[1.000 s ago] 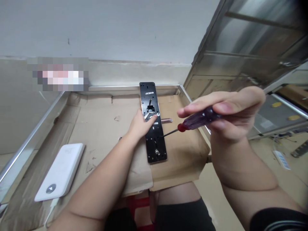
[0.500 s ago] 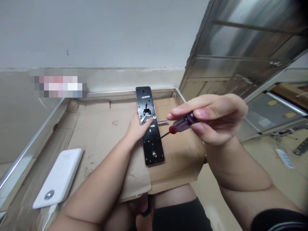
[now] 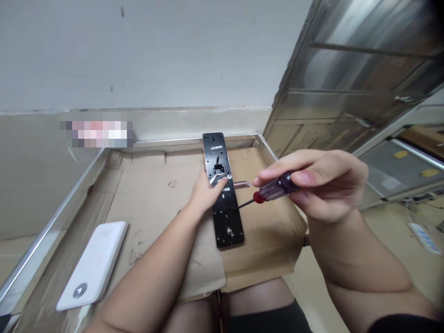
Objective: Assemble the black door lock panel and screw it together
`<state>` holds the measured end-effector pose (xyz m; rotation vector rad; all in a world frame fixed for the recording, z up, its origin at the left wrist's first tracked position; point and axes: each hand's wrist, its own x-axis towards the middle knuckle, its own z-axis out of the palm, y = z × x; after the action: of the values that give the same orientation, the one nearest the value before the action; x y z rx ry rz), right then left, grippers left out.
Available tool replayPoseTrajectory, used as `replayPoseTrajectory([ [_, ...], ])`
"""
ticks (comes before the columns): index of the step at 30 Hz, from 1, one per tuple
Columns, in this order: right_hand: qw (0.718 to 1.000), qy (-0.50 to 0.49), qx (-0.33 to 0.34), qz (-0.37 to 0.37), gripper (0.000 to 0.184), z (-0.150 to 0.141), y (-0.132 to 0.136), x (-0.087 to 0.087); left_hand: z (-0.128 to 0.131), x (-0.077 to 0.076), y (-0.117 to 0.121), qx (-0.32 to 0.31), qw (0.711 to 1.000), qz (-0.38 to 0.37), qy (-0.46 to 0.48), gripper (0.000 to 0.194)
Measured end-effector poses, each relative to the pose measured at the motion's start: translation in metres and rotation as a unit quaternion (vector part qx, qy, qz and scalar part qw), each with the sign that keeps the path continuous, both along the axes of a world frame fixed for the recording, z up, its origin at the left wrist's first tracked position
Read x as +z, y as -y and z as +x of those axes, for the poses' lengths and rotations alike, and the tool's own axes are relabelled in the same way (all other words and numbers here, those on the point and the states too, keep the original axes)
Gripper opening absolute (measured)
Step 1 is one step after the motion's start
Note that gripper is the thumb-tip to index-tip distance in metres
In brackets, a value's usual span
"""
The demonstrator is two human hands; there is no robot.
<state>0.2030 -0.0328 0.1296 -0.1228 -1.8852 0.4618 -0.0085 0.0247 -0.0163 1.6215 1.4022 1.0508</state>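
A long black door lock panel lies with its fitted side up, showing screw holes, a short spindle, small white labels and a white wire. From its right side a copper-coloured handle sticks out. My left hand is closed around the panel's left edge near the middle, thumb on top; its other fingers are hidden underneath. Between the thumb and fingers of my right hand is a screwdriver with a clear purple handle and red collar. Its thin shaft slants down left to the panel's lower half; whether the tip touches is unclear.
Brown cardboard covers the metal-framed table. A white power bank with a cable lies on the left. A blurred-out patch sits at the back left corner. On the right are a metal door and a power strip on the floor.
The whole scene sits slightly lower and further right in the picture, as my head has shifted. Both hands keep their holds, and the screwdriver stays at nearly the same spot over the panel.
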Motion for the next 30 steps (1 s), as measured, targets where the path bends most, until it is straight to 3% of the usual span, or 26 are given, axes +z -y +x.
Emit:
replayPoseTrajectory([
  [3, 1.000, 0.008, -0.024, 0.008, 0.053, 0.007, -0.002, -0.003, 0.000, -0.001, 0.001, 0.005, 1.000, 0.000, 0.002, 0.058],
  [7, 0.996, -0.056, -0.065, 0.009, 0.056, 0.006, -0.007, -0.006, 0.000, -0.003, 0.001, 0.007, 1.000, -0.011, 0.009, 0.059],
  [13, 0.999, -0.016, -0.040, -0.011, 0.032, 0.000, -0.001, 0.000, -0.001, -0.006, 0.001, -0.007, 0.999, -0.006, 0.032, 0.062],
  [16, 0.998, 0.006, -0.046, -0.034, 0.041, 0.004, 0.004, 0.000, -0.001, -0.008, 0.000, -0.003, 0.999, -0.005, 0.034, 0.061],
  [20, 0.999, 0.009, -0.052, -0.013, 0.053, 0.008, 0.003, -0.003, -0.001, -0.011, -0.001, -0.003, 0.999, -0.007, 0.044, 0.059],
  [24, 0.998, -0.029, -0.045, -0.041, 0.057, 0.007, 0.002, -0.002, 0.000, -0.011, -0.001, 0.002, 0.999, -0.008, 0.037, 0.058],
  [30, 0.997, 0.037, 0.000, -0.074, 0.053, 0.009, 0.008, 0.004, 0.000, -0.010, -0.001, -0.002, 0.999, -0.003, 0.050, 0.059],
])
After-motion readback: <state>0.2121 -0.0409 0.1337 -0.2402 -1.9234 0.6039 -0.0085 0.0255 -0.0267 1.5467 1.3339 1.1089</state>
